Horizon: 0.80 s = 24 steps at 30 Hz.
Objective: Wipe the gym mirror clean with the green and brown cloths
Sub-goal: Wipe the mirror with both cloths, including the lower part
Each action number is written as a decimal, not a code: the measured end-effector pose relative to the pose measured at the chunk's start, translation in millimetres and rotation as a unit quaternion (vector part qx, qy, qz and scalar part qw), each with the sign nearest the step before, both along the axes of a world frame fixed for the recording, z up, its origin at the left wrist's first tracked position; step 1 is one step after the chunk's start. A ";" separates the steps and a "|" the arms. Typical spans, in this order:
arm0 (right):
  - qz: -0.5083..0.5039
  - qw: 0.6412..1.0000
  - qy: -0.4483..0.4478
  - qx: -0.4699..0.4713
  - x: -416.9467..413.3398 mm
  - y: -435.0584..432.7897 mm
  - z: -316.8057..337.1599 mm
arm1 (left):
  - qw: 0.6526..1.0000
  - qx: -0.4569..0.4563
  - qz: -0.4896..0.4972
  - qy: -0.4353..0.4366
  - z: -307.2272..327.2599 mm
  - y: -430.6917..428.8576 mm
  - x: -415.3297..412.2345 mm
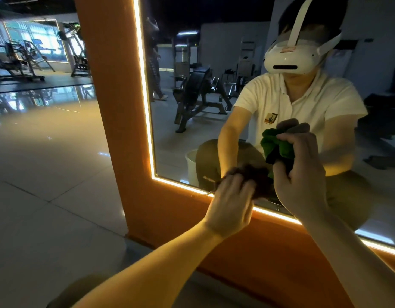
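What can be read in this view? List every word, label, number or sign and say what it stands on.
Nothing reads legibly.
Square badge on the reflected white polo shirt: a picture mark, any lettering too small and blurred.
Orange-edged label on the reflected white headset: blurred, unreadable.
Green cloth in the right hand and brown cloth in the left hand: no print visible.

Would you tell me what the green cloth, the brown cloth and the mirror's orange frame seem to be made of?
Green cloth: soft woven or microfibre fabric, matt, bunched in folds. Brown cloth: fuzzy, perhaps terry, though blurred. Orange frame: smooth painted or laminated board, likely; faint sheen.
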State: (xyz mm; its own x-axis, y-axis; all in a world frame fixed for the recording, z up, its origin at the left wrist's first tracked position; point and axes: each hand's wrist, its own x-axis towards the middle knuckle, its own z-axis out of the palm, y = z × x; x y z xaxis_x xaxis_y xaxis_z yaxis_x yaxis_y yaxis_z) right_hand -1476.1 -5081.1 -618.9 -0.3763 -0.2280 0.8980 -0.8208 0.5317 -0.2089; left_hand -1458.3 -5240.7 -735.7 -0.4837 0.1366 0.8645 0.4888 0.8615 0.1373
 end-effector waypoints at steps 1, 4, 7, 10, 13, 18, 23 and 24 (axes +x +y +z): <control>-0.009 1.000 0.008 0.007 -0.8 -1.6 -1.1 | 0.997 -0.077 -0.010 0.007 2.8 -5.7 1.7; -0.024 0.999 0.040 0.019 -4.6 -5.3 -3.0 | 0.992 -0.120 -0.014 0.027 12.6 -37.4 0.2; -0.029 0.998 0.053 0.003 -8.7 -9.0 -1.3 | 0.996 -0.069 0.045 0.038 21.9 -91.8 1.1; -0.029 0.998 0.062 -0.009 -9.6 -11.6 -0.9 | 0.987 0.014 0.147 0.056 34.3 -152.4 11.9; -0.015 0.998 0.055 -0.010 -8.0 -9.5 0.7 | 0.961 0.137 0.237 0.039 36.1 -183.4 17.6; -0.020 1.000 0.022 -0.005 -4.6 3.1 0.6 | 0.951 0.280 0.133 -0.004 0.7 -94.2 4.8; -0.024 1.000 0.012 -0.014 0.9 22.7 1.7 | 0.987 0.153 0.032 -0.035 -31.9 -13.6 2.1; -0.026 0.999 0.014 -0.013 1.5 26.9 2.4 | 0.994 0.100 0.017 -0.038 -33.9 -6.6 2.7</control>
